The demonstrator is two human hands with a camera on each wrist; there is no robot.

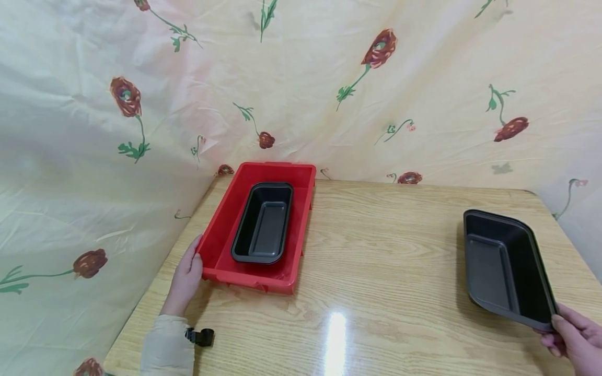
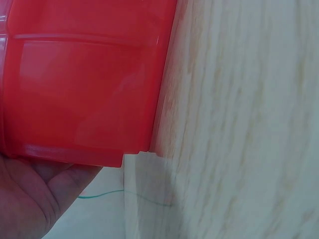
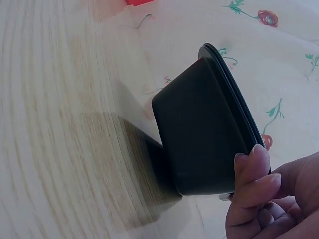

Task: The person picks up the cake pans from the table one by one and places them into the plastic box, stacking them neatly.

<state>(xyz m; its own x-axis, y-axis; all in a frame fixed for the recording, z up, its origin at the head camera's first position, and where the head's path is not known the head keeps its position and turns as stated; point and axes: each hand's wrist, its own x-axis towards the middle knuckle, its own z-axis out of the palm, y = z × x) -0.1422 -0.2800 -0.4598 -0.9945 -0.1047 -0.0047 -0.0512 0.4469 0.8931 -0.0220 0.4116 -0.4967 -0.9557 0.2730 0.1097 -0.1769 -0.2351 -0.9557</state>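
On the left of the table lies a red plastic tray [image 1: 275, 284] with a dark loaf pan [image 1: 268, 230] inside it. My left hand [image 1: 185, 277] grips the tray's left side near the front corner; in the left wrist view its fingers go behind the red wall [image 2: 79, 99]. At the far right, my right hand [image 1: 576, 334] pinches the near right corner of a second dark loaf pan [image 1: 491, 261] between thumb and fingers. That pan is tilted, and the right wrist view shows its outer wall [image 3: 194, 134] above a shadow on the tabletop.
The wooden table [image 1: 385, 250] spans the space between the tray and the second pan. A flowered cloth [image 1: 301, 104] hangs behind the table and along its left side. A black strap with a small device [image 1: 201, 337] is on my left wrist.
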